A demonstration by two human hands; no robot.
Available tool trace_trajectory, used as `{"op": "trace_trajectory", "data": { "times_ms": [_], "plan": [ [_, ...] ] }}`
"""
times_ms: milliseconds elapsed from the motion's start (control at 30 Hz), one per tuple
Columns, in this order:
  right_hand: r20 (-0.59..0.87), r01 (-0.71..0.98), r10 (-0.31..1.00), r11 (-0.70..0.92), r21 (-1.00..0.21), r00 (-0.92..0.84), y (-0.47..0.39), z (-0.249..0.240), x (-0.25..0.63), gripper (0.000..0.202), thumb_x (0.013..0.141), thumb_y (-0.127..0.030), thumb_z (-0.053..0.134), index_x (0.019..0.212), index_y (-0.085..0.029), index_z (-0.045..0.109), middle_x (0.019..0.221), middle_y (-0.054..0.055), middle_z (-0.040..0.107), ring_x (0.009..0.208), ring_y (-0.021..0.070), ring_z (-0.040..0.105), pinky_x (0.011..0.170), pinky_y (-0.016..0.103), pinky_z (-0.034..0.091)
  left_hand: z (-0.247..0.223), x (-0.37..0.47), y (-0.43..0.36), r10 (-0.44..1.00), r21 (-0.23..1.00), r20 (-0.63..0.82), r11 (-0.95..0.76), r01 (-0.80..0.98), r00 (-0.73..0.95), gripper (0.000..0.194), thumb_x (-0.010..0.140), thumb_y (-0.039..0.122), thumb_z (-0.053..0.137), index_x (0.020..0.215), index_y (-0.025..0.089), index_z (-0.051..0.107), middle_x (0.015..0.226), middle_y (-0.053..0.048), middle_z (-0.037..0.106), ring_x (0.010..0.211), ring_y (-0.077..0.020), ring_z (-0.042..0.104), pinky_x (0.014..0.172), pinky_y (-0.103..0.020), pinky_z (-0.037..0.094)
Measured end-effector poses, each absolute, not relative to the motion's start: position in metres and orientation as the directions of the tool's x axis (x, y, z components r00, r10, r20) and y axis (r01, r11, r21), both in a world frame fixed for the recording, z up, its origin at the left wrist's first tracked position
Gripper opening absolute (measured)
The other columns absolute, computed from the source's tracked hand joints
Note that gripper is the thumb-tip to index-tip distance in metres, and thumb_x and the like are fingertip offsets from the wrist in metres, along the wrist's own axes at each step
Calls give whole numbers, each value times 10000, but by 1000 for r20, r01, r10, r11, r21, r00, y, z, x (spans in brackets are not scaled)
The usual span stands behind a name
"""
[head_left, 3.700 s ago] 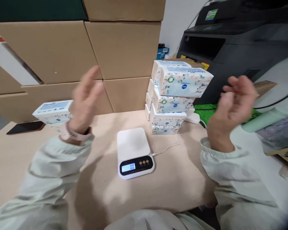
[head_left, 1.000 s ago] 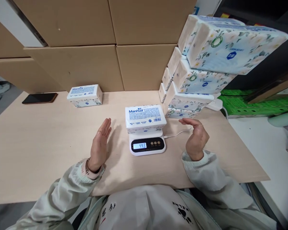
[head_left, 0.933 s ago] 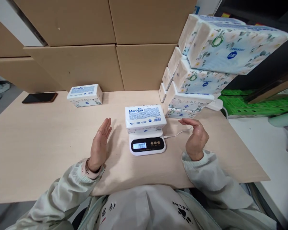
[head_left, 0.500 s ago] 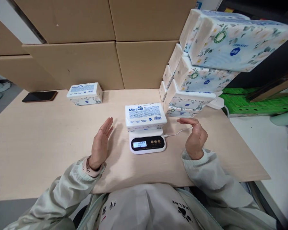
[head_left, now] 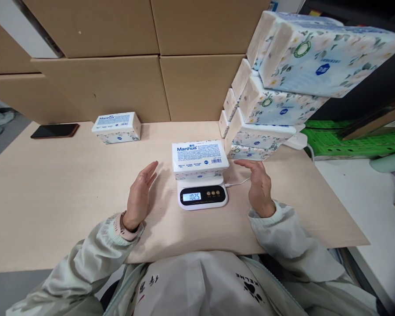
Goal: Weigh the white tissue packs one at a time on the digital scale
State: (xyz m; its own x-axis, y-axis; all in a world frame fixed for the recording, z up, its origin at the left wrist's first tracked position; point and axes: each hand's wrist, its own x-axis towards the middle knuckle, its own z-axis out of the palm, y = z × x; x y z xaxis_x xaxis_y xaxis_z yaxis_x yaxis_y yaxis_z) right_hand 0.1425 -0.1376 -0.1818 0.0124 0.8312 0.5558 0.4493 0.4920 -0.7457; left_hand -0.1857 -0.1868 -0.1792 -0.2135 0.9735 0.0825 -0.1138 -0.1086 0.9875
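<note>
A white tissue pack (head_left: 200, 156) is lying flat on the platform of a small kitchen-type scale (head_left: 202, 204), its blue "Manhua" label facing up. The scale is standing near the middle of the worktop (head_left: 69, 197), and its lit display (head_left: 192, 196) is showing 102.5. The left hand (head_left: 140, 195) is hovering to the left of the pack, palm turned inward, fingers reaching forward; its grip is standing spread and holding nothing. The right hand (head_left: 258, 186) is poised just beside the pack's right end, fingers bending toward it without touching; its grip is likewise standing spread and holding nothing. Whether either hand is brushing the worktop is hard to tell from this angle. A white cable (head_left: 237, 183) is running from the scale's right side toward the right hand.

Farther back on the left, a second tissue pack (head_left: 118, 129) is sitting in front of stacked cardboard boxes (head_left: 102, 83), with a dark phone (head_left: 55, 131) lying to its left. To the right, a tall stack of tissue packs (head_left: 285, 103) is rising beside the boxes, and a green crate (head_left: 358, 142) is resting beyond it. A pink band (head_left: 121, 226) is circling the left wrist.
</note>
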Motion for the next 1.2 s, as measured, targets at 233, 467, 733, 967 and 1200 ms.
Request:
{"op": "trace_trajectory", "data": {
  "times_ms": [233,467,733,967,1200],
  "plan": [
    [559,459,827,520,-721,-60,-137,-182,143,474,1099,-410,299,1209,-275,740,1203,59,768,1182,253,653,1035,470,480,-180,-185,-187,976,990,103,-120,-76,-194,486,1039,599,454,1339,290,681,1551,-71,571,1535,-293,430,1287,-540,320],
    [554,476,825,533,-699,-111,-136,-186,144,508,1095,-461,291,1321,-282,709,1296,72,740,1258,274,614,1077,512,473,-178,-189,-194,983,981,176,-171,92,-49,549,1060,574,425,1505,296,586,1656,-46,453,1613,-293,284,1343,-541,197],
    [423,468,878,478,-743,-225,-135,-178,120,508,1092,-491,308,1505,-301,534,1466,84,627,1367,275,530,1176,545,407,-170,-181,-183,965,960,179,-214,182,191,620,1023,613,504,1579,339,502,1733,37,270,1649,-306,93,1372,-512,38],
    [695,456,705,577,-677,139,-163,-171,127,519,994,-514,528,1458,-282,536,1363,125,612,1297,340,581,1102,553,492,-135,-143,-208,848,931,297,-360,66,439,674,1044,426,560,1660,423,286,1739,75,208,1637,-284,147,1373,-497,138],
    [697,629,317,300,-717,643,-207,-184,197,217,981,-406,591,1056,-271,743,1100,131,658,1105,366,621,1042,592,480,-128,-43,-212,486,972,182,-220,-82,855,959,1025,547,554,1681,380,-124,1755,71,-112,1644,-289,-52,1367,-557,59]
  ]
}}
